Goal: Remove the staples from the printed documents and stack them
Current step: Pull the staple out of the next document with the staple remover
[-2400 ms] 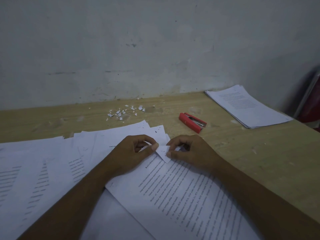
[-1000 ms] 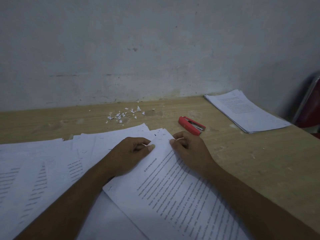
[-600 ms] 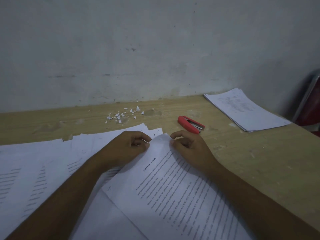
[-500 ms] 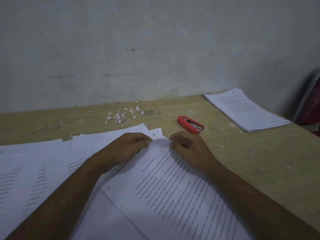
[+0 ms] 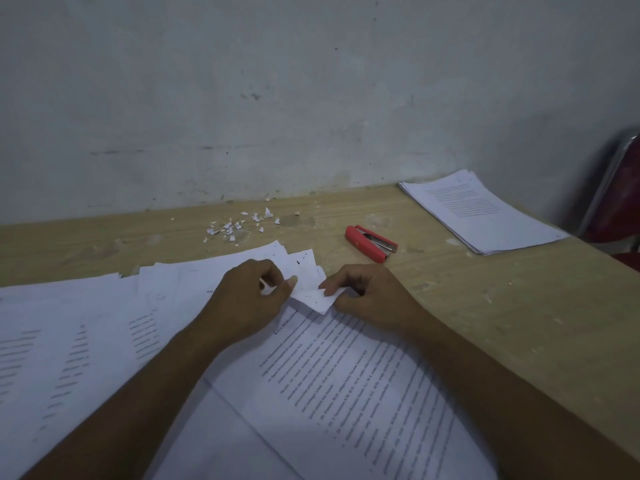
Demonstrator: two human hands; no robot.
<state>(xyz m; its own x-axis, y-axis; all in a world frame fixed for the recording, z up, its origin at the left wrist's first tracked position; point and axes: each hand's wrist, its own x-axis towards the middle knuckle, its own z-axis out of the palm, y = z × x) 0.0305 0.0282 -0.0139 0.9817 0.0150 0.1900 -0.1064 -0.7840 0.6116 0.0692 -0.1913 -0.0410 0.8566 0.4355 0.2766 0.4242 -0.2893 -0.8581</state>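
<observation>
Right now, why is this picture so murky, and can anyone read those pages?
Head view: dim, flat light, no glare; the wide lens slightly bows the table; print on the near document is soft, the far stack shows only faint grey lines; the red stapler is distinct.

Head-worn view, forward-down, close over desk (image 5: 519, 323)
</observation>
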